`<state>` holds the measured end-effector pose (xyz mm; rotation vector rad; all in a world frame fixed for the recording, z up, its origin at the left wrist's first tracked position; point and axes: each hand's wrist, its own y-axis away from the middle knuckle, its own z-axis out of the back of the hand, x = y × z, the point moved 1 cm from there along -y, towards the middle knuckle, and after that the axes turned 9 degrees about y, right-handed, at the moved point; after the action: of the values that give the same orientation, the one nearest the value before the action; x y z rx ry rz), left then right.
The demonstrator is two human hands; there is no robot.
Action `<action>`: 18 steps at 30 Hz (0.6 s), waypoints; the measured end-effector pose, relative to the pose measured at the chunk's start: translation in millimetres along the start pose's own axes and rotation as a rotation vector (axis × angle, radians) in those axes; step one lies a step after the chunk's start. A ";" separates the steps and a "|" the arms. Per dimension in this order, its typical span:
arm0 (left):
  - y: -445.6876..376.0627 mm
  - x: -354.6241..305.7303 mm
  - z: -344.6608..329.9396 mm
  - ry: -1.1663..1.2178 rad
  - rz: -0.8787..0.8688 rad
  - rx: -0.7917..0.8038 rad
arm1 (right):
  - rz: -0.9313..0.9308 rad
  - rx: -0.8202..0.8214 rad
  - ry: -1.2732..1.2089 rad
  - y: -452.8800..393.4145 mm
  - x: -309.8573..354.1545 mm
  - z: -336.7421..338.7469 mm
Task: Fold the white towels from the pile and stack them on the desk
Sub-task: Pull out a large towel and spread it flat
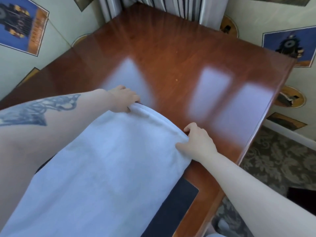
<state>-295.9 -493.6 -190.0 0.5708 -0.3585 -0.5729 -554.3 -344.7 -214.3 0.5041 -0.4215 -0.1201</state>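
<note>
White towel [102, 165] spread toward desk [171, 48] centre, far corners pinched by left hand [124, 98] and right hand [198, 141]. First fold apparently pending; no stack visible.

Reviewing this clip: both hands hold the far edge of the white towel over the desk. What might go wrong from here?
1. The left hand and right hand grip the white towel only at its far corners; the edge between them sags, so the fold may land uneven.
2. The towel's near end hangs off the desk toward the person, so its weight might drag it off if either grip loosens.
</note>
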 end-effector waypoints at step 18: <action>102.2 -1.6 -4.4 0.049 0.170 -0.443 | 0.300 -0.478 -0.027 78.3 26.8 29.0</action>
<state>-253.6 -419.9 -132.9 0.1256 -0.2207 -0.4544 -541.4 -295.0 -143.2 -0.0338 -0.4723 0.0633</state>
